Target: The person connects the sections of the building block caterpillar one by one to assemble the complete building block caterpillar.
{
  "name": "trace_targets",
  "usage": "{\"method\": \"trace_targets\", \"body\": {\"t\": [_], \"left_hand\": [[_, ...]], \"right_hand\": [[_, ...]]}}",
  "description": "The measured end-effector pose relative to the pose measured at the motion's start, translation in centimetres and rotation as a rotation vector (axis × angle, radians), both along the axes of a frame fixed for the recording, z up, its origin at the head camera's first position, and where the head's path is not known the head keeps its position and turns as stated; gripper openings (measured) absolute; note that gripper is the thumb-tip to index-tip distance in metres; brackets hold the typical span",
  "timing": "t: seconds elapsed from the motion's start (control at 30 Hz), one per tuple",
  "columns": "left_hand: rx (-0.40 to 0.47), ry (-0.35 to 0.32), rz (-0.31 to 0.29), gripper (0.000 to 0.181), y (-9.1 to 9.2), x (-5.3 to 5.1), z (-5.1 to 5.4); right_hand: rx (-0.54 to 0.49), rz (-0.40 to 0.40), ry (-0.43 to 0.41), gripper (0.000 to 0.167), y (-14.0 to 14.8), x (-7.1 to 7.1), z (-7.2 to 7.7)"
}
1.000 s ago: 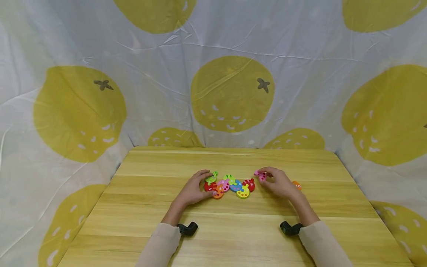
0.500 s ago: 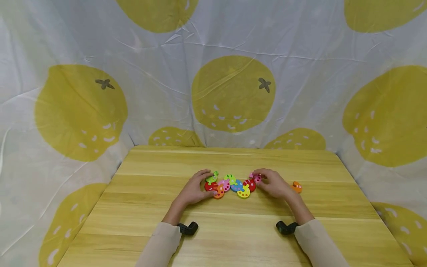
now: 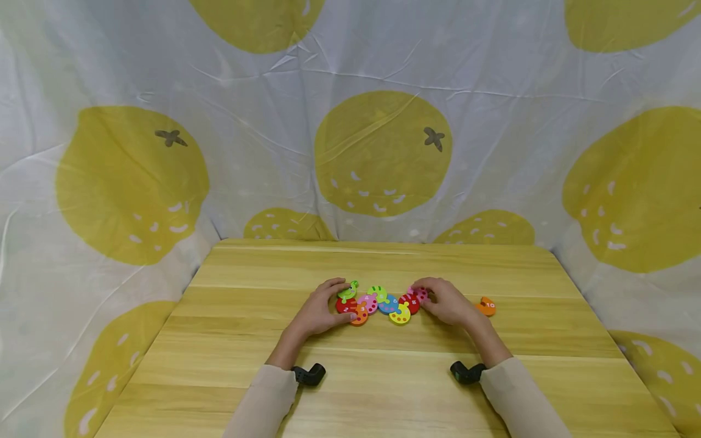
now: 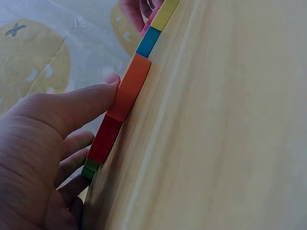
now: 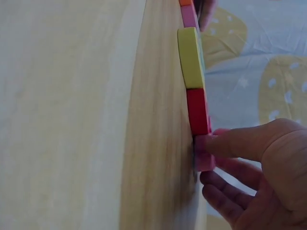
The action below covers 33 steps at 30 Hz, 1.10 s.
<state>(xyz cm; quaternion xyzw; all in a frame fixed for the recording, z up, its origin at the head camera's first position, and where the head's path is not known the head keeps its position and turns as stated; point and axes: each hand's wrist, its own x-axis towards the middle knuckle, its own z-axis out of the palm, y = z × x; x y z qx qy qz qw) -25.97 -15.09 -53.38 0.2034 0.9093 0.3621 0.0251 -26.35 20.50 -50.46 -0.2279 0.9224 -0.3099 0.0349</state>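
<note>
A winding chain of colourful numbered puzzle pieces lies on the wooden table. It starts at a green head piece point(image 3: 347, 294); a yellow piece point(image 3: 400, 316) and a red piece point(image 3: 408, 304) marked 8 are near its right end. My left hand point(image 3: 313, 313) holds the left end, thumb against the orange piece point(image 4: 130, 91) and fingers around by the green head. My right hand point(image 3: 450, 302) pinches a pink dotted puzzle piece point(image 5: 205, 162) beside the red one. Fingers partly hide the pink piece, so whether it is fully joined I cannot tell.
An orange puzzle piece point(image 3: 487, 306) marked 10 lies apart, right of my right hand. Black wrist devices point(image 3: 310, 375) sit on both wrists. A curtain printed with lemons point(image 3: 383, 152) hangs behind the wooden table point(image 3: 383, 389).
My right hand has moved left and down with the pink puzzle piece, bringing it to the red piece. The orange piece marked 10 is more exposed. My left hand stays in place.
</note>
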Motion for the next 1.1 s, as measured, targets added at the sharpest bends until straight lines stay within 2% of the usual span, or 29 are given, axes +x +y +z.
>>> {"method": "trace_targets", "body": {"t": [0.17, 0.4, 0.6, 1.1], "left_hand": [[-0.003, -0.002, -0.002, 0.079, -0.1, 0.1, 0.1], [0.004, -0.009, 0.009, 0.079, -0.1, 0.4, 0.0], [0.012, -0.013, 0.02, 0.08, 0.0, 0.2, 0.1], [-0.003, 0.005, 0.044, 0.081, 0.2, 0.2, 0.1]], "right_hand": [[0.019, 0.018, 0.003, 0.031, -0.1, -0.1, -0.1], [0.003, -0.004, -0.02, 0.033, -0.1, 0.0, -0.5], [-0.022, -0.021, -0.001, 0.038, 0.2, 0.2, -0.3], [-0.072, -0.13, 0.068, 0.039, 3.9, 2.5, 0.0]]}}
